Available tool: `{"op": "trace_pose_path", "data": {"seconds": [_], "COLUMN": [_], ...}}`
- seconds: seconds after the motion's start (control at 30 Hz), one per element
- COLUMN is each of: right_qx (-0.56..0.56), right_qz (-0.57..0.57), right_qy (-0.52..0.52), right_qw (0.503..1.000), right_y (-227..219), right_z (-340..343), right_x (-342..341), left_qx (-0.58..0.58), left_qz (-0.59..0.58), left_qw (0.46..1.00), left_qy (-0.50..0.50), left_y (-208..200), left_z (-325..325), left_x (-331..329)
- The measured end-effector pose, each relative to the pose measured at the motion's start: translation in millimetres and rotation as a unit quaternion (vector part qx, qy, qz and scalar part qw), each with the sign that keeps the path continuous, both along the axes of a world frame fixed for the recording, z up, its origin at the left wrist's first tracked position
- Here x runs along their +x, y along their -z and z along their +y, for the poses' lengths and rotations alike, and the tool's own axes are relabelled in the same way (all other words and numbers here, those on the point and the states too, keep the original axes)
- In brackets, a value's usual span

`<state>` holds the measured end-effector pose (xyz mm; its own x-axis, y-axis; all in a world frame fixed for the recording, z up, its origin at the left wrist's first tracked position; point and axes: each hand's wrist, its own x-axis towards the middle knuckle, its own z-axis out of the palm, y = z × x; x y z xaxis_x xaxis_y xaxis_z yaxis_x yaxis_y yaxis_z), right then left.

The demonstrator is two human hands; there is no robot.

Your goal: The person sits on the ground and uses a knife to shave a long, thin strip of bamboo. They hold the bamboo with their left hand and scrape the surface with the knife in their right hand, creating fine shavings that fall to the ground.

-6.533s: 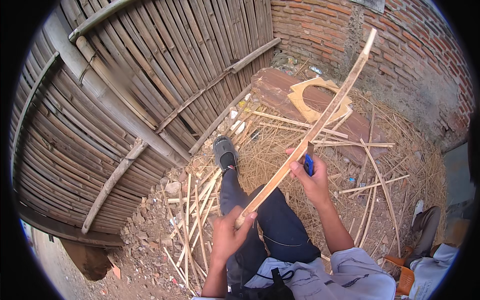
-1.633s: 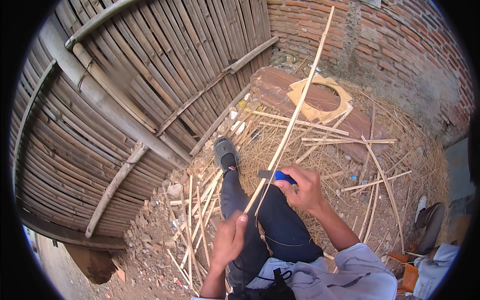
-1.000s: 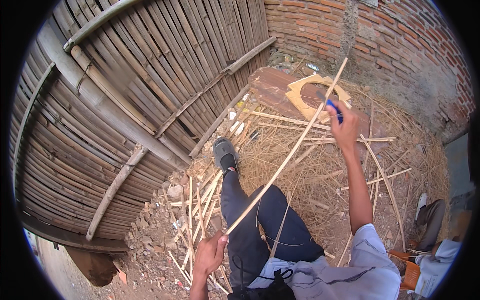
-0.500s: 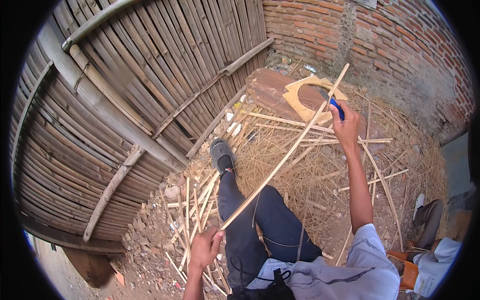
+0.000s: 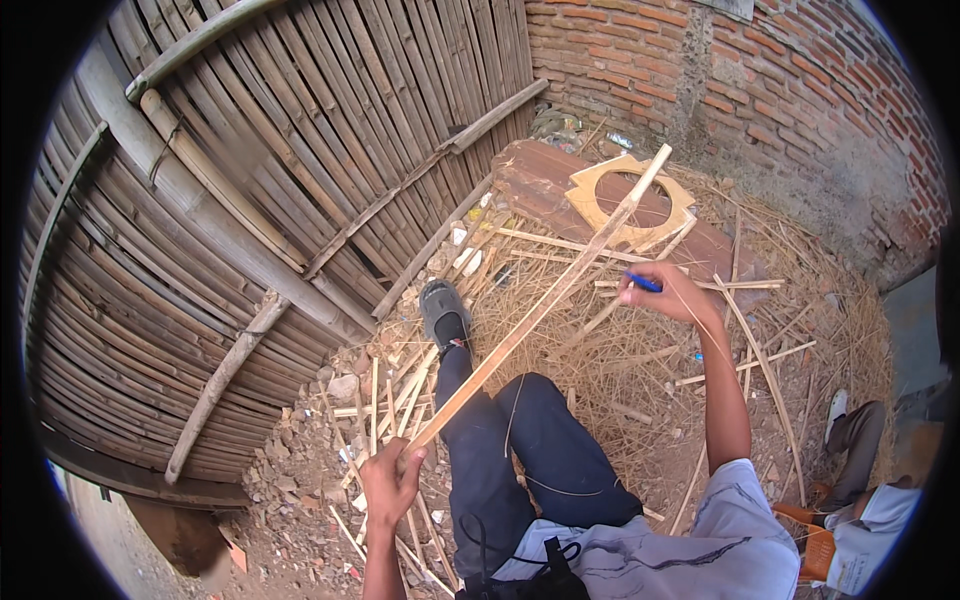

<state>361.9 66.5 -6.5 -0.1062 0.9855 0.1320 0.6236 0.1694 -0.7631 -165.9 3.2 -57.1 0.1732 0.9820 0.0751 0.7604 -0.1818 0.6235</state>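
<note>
A long, pale bamboo strip (image 5: 530, 320) slants from lower left to upper right across my legs. My left hand (image 5: 391, 484) is closed round its near end, thumb on top. The strip's far end rises in front of a wooden board with a round hole (image 5: 592, 207). To the right of the strip, and apart from it, my right hand (image 5: 665, 291) is closed on a knife with a blue handle (image 5: 643, 282). The blade cannot be made out here. A thin fibre hangs over my knee.
Split bamboo strips (image 5: 400, 395) and shavings (image 5: 610, 370) litter the ground around my shoe (image 5: 442, 312). A bamboo wall (image 5: 200, 300) stands left, a brick wall (image 5: 800, 110) behind. A brown plank (image 5: 530, 185) lies under the holed board. Another person's leg (image 5: 855, 445) shows at right.
My right hand with the knife has come down and nearer, away from the strip's far end. The strip has turned to show a broader face; my left hand has shifted slightly left.
</note>
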Motion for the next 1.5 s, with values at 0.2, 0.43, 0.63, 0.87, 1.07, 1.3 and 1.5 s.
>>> {"op": "trace_pose_path", "data": {"seconds": [0.2,0.43,0.63,0.87,1.07,1.3,1.5], "right_qx": [-0.043,0.2,0.151,0.078,-0.046,-0.032,0.214], "right_qz": [0.629,0.279,0.147,-0.13,-0.057,-0.255,-0.175], "right_qy": [-0.187,0.31,0.293,0.17,-0.089,0.054,0.26], "right_qw": [0.754,0.887,0.933,0.974,0.993,0.965,0.925], "right_y": [-7,2,18,-28,-40,-92,-64], "right_z": [-18,36,49,21,11,-1,-20], "right_x": [-61,-14,-22,-12,14,4,4], "left_qx": [0.079,0.07,0.074,0.016,-0.02,0.007,-0.053], "left_qz": [0.01,0.034,0.015,-0.009,-0.009,0.073,-0.002], "left_qw": [0.997,0.997,0.997,1.0,0.999,0.997,0.998], "left_qy": [-0.006,-0.023,-0.015,0.006,0.027,-0.005,-0.024], "left_y": [9,3,15,13,16,22,3], "left_z": [4,1,-1,5,20,35,23], "left_x": [8,6,-4,-48,-100,-135,-70]}}
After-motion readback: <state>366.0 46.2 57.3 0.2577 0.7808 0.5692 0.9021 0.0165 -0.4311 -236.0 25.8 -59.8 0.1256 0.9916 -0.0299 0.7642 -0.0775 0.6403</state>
